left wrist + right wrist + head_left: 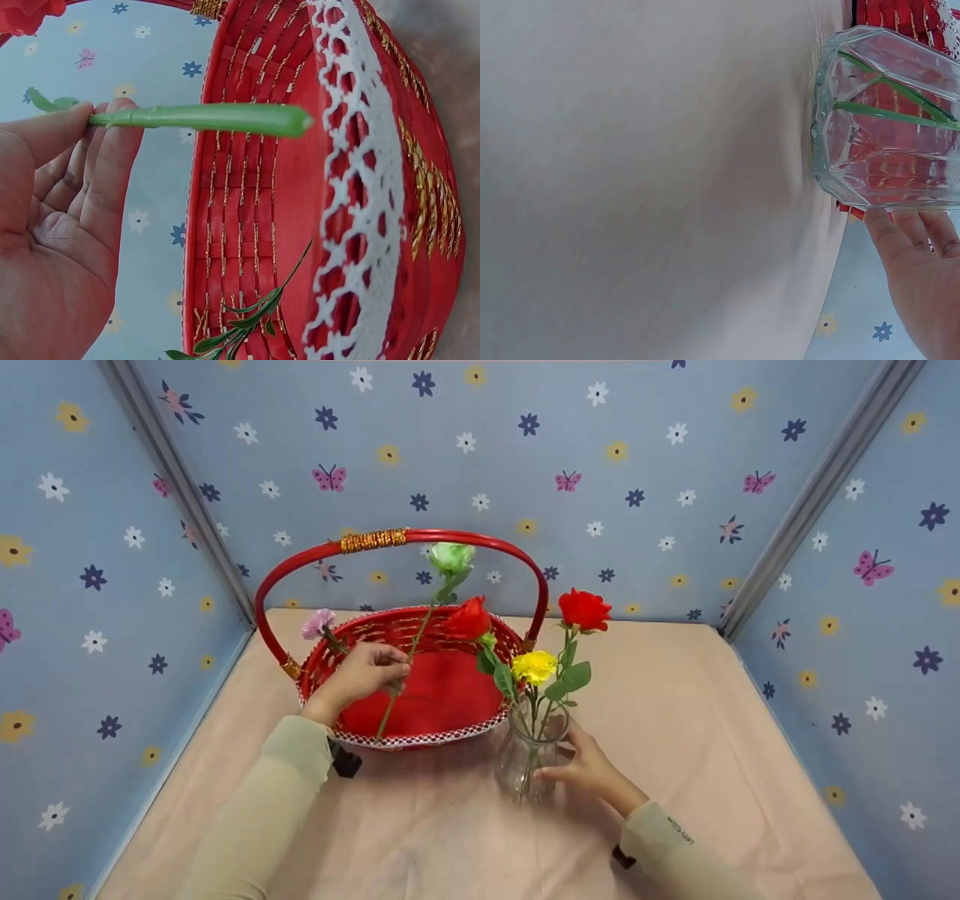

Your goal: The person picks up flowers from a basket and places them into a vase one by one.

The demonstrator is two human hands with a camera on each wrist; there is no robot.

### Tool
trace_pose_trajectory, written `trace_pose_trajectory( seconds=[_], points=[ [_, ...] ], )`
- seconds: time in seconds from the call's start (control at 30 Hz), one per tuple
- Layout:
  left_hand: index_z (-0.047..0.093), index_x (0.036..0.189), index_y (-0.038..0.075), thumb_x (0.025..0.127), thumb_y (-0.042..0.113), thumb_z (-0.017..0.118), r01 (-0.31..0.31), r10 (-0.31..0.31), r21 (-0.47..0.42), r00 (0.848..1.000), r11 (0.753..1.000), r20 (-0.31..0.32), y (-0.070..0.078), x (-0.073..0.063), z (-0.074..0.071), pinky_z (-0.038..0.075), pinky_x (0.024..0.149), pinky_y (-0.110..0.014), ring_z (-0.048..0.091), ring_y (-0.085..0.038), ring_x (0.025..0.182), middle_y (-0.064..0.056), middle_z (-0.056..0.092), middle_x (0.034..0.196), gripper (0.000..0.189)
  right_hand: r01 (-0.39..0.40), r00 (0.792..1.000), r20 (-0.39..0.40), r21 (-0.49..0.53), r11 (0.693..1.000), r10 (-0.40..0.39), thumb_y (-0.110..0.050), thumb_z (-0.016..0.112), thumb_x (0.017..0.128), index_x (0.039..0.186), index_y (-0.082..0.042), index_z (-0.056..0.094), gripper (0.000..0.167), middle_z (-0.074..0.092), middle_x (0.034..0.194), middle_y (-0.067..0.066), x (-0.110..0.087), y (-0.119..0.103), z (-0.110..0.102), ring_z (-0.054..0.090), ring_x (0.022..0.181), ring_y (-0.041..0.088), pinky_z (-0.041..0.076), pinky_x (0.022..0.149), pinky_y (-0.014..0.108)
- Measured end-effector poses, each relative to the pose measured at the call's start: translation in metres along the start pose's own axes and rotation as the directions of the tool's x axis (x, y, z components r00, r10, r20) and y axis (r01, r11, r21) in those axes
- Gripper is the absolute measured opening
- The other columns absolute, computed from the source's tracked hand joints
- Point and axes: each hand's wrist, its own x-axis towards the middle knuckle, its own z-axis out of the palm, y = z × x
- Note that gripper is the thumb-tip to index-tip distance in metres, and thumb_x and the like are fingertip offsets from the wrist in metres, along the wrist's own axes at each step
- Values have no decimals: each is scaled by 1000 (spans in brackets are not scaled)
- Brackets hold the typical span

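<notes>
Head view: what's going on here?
A person's left hand pinches a pale green flower by its stem at the red basket; it isn't in the glass vase. The right hand holds that vase, which contains two red flowers and a yellow one. A light purple flower is at the basket's left side.

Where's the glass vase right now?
In the head view, the glass vase is just right of centre, by the near right rim of the red basket, with the right hand holding its right side.
</notes>
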Motion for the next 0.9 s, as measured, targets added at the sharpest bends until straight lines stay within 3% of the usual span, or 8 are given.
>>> trace_pose_trajectory(
  seconds=[0.27, 0.67, 0.9],
  points=[
    [72, 119, -9, 107, 7, 66, -11, 10, 4, 998, 1000, 56, 1, -3, -3, 68, 77, -33, 77, -16, 77, -2, 75, 91, 21, 7, 1000, 2, 6, 1000, -7, -3, 95, 80, 153, 8, 45, 88, 56, 148, 37, 0, 0, 0, 53, 143, 52, 43, 119, 67],
    [77, 121, -5, 108, 11, 67, -53, 49, 37, 993, 998, 106, -1, -6, -4, 67, 79, -37, 73, -18, 74, -1, 77, 88, 23, -8, 1000, 3, -15, 1000, 8, -6, 95, 81, 158, 1, 44, 93, 56, 150, 34, -1, -1, 0, 55, 142, 50, 45, 119, 65],
    [76, 124, -7, 108, 10, 66, -87, 84, 25, 990, 996, 117, -1, -6, -4, 62, 71, -30, 67, -15, 70, -13, 76, 86, 25, -7, 1000, 0, -15, 1000, 7, -5, 94, 81, 158, 1, 44, 92, 57, 153, 30, -2, -2, 0, 51, 146, 51, 43, 120, 64]
  ],
)
